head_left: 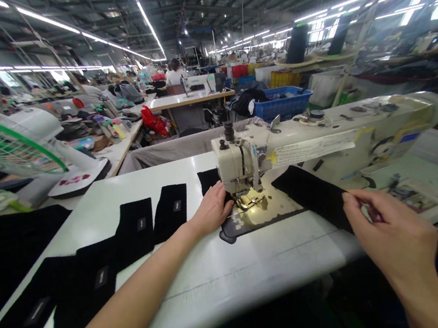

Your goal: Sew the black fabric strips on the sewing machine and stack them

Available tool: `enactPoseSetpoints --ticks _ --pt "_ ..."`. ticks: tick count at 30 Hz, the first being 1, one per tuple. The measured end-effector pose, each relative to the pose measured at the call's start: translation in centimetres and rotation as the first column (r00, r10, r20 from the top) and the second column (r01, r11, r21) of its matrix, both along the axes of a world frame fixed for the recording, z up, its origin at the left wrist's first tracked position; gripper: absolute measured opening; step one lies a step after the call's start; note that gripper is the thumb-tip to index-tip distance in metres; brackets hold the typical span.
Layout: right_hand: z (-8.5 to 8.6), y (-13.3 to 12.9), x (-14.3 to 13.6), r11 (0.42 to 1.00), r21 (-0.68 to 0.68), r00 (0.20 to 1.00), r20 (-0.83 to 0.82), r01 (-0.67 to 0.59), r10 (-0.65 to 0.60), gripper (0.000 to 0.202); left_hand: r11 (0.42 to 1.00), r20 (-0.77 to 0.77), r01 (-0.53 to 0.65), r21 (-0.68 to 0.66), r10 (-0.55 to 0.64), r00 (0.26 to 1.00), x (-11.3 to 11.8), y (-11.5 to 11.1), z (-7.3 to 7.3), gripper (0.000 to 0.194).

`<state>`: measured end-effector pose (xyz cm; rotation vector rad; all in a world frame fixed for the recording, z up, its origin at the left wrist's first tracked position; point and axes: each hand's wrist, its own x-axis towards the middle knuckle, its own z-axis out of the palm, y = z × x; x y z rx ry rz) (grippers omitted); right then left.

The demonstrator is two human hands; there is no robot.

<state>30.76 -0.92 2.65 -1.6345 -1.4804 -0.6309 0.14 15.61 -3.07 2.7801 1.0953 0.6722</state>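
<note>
The right hand (392, 234) pinched the near end of a black cloth strip (315, 194) between thumb and fingers, on the right of the white table (253, 267), beside the sewing machine (319, 123). The left hand (211, 208) lay left of the needle, fingers pressed together over a black piece (207, 179), its grip unclear; labelled black pieces (168, 217) lay farther left.

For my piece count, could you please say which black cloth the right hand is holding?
The rightmost black cloth on the white table: the right hand pinches its near end; the others lie farther left.
</note>
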Motion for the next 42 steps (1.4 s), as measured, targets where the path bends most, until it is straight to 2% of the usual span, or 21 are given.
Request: enactPoseSetpoints --ticks 3,5,9,12,15,16,18,20,21,23,26,28,30,33,35,37,39,42 --pt "0.6 -0.9 -1.6 0.992 -0.042 0.989 -0.088 -0.122 0.118 0.02 1.0 -0.126 -0.024 -0.005 0.023 0.992 0.0 -0.2 -0.2 0.027" --pt "0.8 -1.5 -2.6 0.976 -0.082 0.975 -0.119 -0.2 0.19 0.019 0.999 -0.152 -0.054 -0.004 0.053 0.987 -0.5 -0.3 -0.5 0.033" --pt "0.8 -2.4 -3.8 0.947 -0.148 0.956 -0.122 -0.284 0.267 0.015 0.989 -0.159 -0.146 0.034 0.15 0.976 -3.6 -1.0 -0.8 0.046" --pt "0.1 -3.1 -4.8 0.929 -0.179 0.945 -0.098 -0.325 0.312 0.01 0.96 -0.239 -0.255 0.113 0.276 0.931 -6.4 -2.4 0.5 0.043" --pt "-1.3 -3.6 -6.8 0.873 -0.218 0.9 -0.097 -0.436 0.425 0.013 0.894 -0.323 -0.421 0.152 0.447 0.834 -6.9 -4.4 3.0 0.042" --pt "-1.9 -3.7 -7.7 0.845 -0.228 0.875 -0.107 -0.484 0.472 0.015 0.887 -0.333 -0.448 0.112 0.458 0.824 -6.4 -5.1 3.9 0.043" --pt "-2.9 -3.8 -9.4 0.784 -0.244 0.82 -0.14 -0.571 0.554 0.018 0.893 -0.289 -0.447 -0.058 0.414 0.863 -4.6 -6.3 5.1 0.043" --pt "-3.6 -3.9 -10.5 0.732 -0.27 0.779 -0.177 -0.626 0.601 0.022 0.881 -0.236 -0.403 -0.246 0.349 0.907 -2.4 -7.1 5.5 0.038" --pt "-3.9 -4.0 -10.6 0.725 -0.286 0.779 -0.188 -0.626 0.598 0.024 0.875 -0.23 -0.384 -0.296 0.325 0.917 -1.4 -7.3 5.4 0.031" --pt "-4.5 -4.1 -10.0 0.772 -0.316 0.834 -0.17 -0.551 0.525 0.027 0.871 -0.244 -0.367 -0.325 0.298 0.923 0.0 -7.4 5.0 0.023" --pt "-5.4 -4.1 -8.1 0.866 -0.39 0.947 -0.067 -0.314 0.313 0.035 0.858 -0.261 -0.383 -0.344 0.304 0.916 0.8 -7.0 4.5 0.023" --pt "-6.1 -4.0 -6.8 0.864 -0.447 0.97 -0.034 -0.232 0.242 0.042 0.84 -0.257 -0.374 -0.393 0.291 0.922 0.9 -6.5 4.3 0.019" --pt "-6.6 -3.8 -6.0 0.819 -0.497 0.957 -0.101 -0.286 0.272 0.042 0.84 -0.231 -0.33 -0.43 0.251 0.94 0.9 -6.1 4.2 0.017" --pt "-6.8 -3.5 -5.6 0.722 -0.524 0.892 -0.278 -0.451 0.356 0.035 0.828 -0.127 -0.254 -0.501 0.22 0.967 0.6 -5.4 3.8 0.016" --pt "-6.8 -3.6 -5.8 0.687 -0.515 0.854 -0.387 -0.514 0.348 0.029 0.765 -0.005 -0.203 -0.611 0.252 0.968 0.3 -4.6 3.7 0.015" --pt "-6.8 -4.0 -6.5 0.674 -0.491 0.812 -0.5 -0.552 0.301 0.024 0.699 0.105 -0.124 -0.704 0.274 0.956 -0.1 -3.7 3.6 0.013" --pt "-7.1 -4.5 -7.6 0.683 -0.445 0.763 -0.591 -0.579 0.262 0.02 0.717 0.14 -0.09 -0.691 0.255 0.957 -0.1 -2.8 3.6 0.012" --pt "-7.4 -5.4 -9.6 0.654 -0.363 0.688 -0.639 -0.664 0.344 0.013 0.811 0.095 -0.13 -0.57 0.222 0.97 0.7 -2.5 3.2 0.009"
